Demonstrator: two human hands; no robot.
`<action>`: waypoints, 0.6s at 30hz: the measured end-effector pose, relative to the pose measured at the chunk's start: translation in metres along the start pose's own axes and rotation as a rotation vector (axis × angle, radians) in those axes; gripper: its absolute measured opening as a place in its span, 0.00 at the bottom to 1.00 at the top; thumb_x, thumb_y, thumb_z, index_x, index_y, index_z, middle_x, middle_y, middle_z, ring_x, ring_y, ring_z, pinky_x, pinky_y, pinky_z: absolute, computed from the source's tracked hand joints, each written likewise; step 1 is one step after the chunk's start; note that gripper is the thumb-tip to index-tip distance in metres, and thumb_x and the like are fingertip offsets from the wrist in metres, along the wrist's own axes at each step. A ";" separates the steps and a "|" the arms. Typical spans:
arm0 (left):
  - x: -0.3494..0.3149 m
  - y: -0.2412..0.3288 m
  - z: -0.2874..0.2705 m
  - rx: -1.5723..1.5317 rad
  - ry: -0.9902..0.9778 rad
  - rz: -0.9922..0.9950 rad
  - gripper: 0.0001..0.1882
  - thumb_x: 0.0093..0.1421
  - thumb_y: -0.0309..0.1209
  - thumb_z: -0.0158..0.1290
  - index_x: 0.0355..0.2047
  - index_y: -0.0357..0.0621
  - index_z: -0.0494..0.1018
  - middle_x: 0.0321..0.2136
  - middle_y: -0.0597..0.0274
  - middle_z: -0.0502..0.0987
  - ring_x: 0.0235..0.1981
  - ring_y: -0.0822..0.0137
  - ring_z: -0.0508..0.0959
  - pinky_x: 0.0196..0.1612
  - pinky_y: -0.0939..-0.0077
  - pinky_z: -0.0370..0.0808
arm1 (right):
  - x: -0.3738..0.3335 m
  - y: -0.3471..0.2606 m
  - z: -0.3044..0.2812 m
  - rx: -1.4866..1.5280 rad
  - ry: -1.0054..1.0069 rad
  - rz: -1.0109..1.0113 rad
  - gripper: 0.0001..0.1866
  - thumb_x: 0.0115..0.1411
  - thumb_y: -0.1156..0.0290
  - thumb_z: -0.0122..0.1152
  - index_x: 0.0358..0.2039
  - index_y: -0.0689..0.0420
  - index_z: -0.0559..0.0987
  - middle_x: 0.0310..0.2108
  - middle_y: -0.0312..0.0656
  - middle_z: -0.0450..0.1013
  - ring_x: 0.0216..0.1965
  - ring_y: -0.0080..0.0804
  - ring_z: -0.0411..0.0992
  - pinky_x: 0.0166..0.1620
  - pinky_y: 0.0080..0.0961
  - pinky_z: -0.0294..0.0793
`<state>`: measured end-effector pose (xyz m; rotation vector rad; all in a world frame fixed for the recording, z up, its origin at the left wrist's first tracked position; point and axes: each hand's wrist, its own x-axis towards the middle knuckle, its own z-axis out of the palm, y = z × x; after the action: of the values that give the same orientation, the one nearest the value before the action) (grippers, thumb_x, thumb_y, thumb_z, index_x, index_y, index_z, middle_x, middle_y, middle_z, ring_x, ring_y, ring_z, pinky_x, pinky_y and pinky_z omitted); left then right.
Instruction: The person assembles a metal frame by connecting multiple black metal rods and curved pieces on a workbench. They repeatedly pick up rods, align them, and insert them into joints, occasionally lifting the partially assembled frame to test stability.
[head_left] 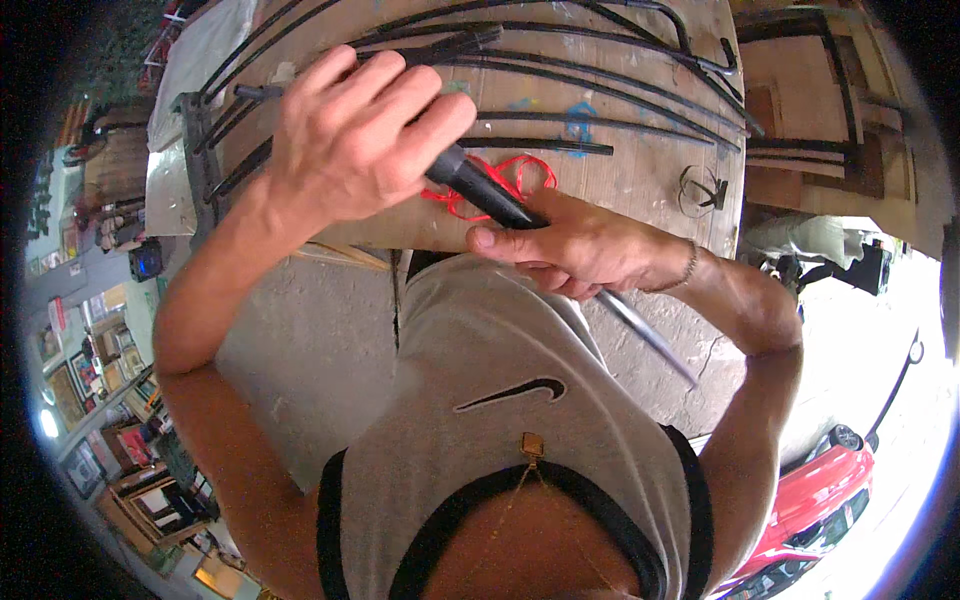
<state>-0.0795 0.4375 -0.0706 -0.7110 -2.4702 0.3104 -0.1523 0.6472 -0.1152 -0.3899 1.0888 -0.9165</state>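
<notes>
Held across the front of my body is a long tool with a black tubular body [490, 195] and a thin silver rod [650, 335], tilted from upper left to lower right. Around its upper black end the fingers of my left hand [355, 135] are wrapped. My right hand [590, 245] closes on the lower part, and the silver rod sticks out below it. A dark piece [455, 45] shows just beyond my left knuckles; I cannot tell if it belongs to the tool. Both hands are above the near part of a wooden table [640, 180].
Several long black metal bars [600, 85] lie across the table. Near its front edge are a tangled red cord [520, 175] and a small loop of black wire [705, 190]. Wooden panels [800, 90] stand at the right. A red car [815, 490] shows at the lower right.
</notes>
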 end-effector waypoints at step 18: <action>0.043 0.001 0.014 -0.012 -0.094 0.171 0.04 0.43 0.31 0.52 0.20 0.52 0.68 0.12 0.70 0.69 0.15 0.70 0.74 0.20 0.75 0.67 | -0.033 -0.006 -0.004 -0.521 0.558 -0.090 0.33 0.38 0.38 0.70 0.31 0.58 0.82 0.19 0.40 0.74 0.23 0.26 0.72 0.28 0.28 0.70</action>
<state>-0.1176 0.4612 -0.0637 -0.9346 -2.5057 0.4015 -0.1632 0.6708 -0.0935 -0.6346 1.8474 -0.8319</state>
